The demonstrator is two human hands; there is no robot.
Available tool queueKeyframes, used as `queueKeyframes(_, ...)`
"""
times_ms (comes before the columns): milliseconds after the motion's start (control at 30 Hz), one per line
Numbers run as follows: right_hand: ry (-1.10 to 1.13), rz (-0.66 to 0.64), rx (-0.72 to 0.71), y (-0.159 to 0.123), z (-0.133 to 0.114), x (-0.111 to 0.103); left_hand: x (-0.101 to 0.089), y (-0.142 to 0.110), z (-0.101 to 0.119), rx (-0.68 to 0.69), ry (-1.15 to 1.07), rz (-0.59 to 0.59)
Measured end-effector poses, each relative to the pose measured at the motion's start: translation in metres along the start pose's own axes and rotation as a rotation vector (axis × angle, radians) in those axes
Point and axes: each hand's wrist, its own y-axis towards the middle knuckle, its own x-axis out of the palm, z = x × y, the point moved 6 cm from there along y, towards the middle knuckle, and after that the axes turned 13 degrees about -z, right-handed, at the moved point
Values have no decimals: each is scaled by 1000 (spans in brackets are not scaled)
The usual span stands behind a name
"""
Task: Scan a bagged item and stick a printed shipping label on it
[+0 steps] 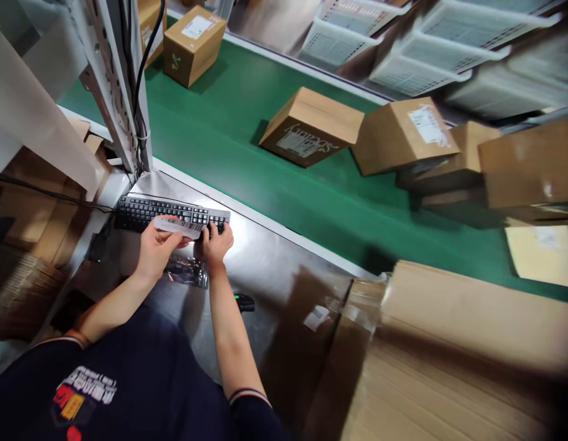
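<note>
The left hand (154, 250) pinches a white barcode label (179, 226) by its near edge, fingers and thumb pressed on it, holding it just above the right part of a black keyboard (146, 211); the right hand (216, 245) rests its fingertips on the keyboard's right end, fingers curled down onto the keys and holding nothing; the keyboard lies at the far left of a steel tabletop (261, 257), its cable running off to the left; just near of both hands, on the tabletop, lies a clear plastic bag (187, 271) with something dark inside, too blurred to tell what; a small black device (244, 302) lies right of the right forearm; a slotted metal post (114, 86) with black cables stands at the keyboard's far left corner; beyond the tabletop's far edge runs a green conveyor belt (229, 116) carrying cardboard boxes, 1 at the far left (193, 44), 1 in the middle with a printed label (311, 127), and several more crowded at the right (406, 136); white crates (431, 55) stand beyond the belt; flattened cardboard (449, 355) is stacked at the near right.
</note>
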Motion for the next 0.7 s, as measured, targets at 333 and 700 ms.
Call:
queueKeyframes(333,30,161,80,-29,38,-10,-4,3,3,15,-16,35)
queueKeyframes(700,-17,48,-126,-30,-19,10,-63,11,19,104,-42,216)
